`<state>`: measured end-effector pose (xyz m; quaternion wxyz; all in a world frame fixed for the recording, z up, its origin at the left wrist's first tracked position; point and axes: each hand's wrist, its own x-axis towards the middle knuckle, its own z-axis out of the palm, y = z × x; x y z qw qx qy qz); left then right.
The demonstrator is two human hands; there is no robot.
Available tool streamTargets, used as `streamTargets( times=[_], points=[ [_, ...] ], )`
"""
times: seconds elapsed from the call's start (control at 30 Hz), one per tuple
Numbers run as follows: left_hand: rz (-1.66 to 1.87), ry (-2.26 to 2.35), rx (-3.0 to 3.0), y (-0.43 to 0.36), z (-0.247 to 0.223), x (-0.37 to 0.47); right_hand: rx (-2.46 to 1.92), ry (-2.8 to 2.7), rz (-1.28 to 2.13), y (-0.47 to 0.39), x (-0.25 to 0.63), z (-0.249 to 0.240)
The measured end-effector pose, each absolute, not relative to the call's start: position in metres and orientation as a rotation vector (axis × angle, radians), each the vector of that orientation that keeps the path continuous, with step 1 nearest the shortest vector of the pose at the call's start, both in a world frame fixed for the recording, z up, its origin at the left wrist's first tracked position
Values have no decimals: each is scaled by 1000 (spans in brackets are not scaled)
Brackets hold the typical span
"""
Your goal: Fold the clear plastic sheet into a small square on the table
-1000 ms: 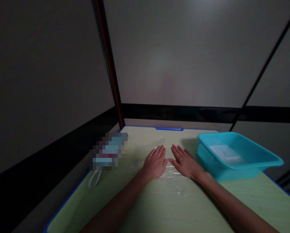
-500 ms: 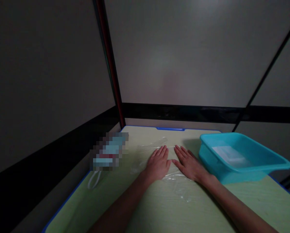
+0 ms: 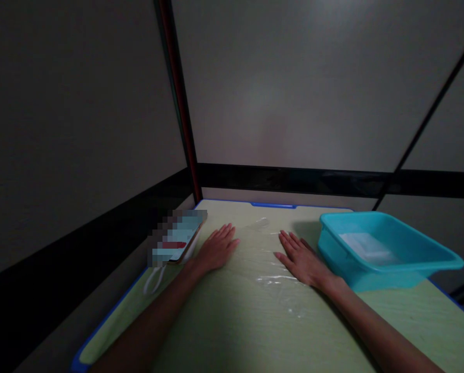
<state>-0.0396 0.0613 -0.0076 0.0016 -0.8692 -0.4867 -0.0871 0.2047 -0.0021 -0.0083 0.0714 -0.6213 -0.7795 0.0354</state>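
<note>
Clear plastic film (image 3: 275, 280), left of turquoise tub (image 3: 372, 277) | looks light, floppy, slippery; pinch an edge | left grip (image 3: 216, 249), right grip (image 3: 301, 261): flat, clasping nothing

The bare left hand (image 3: 217, 249) lay palm down, well left of the turquoise rectangular plastic basin (image 3: 341, 259); the bare right hand (image 3: 302, 263) lay palm down just beside the basin's left side, both forearms (image 3: 372, 320) angled inward.
</note>
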Motion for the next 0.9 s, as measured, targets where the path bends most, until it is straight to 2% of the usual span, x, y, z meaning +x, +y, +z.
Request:
streamTargets(
  times=[0.23,0.5,0.67,0.8,0.9],
  points=[
    [-332,-1535,-2689,63,-13,-39,-1799,-2281,82,-2,206,-8],
    [-560,-1631,-2629,67,-12,-43,-1656,-2084,195,-4,216,-6],
    [-737,-1656,-2559,58,-1,-42,-1614,-2235,60,-9,215,3],
    [-950,-1476,-2545,44,8,-36,-1556,-2336,-20,-19,202,14],
    [-884,-1383,-2650,34,9,-28,-1434,-2466,8,-29,189,16]
  ],
)
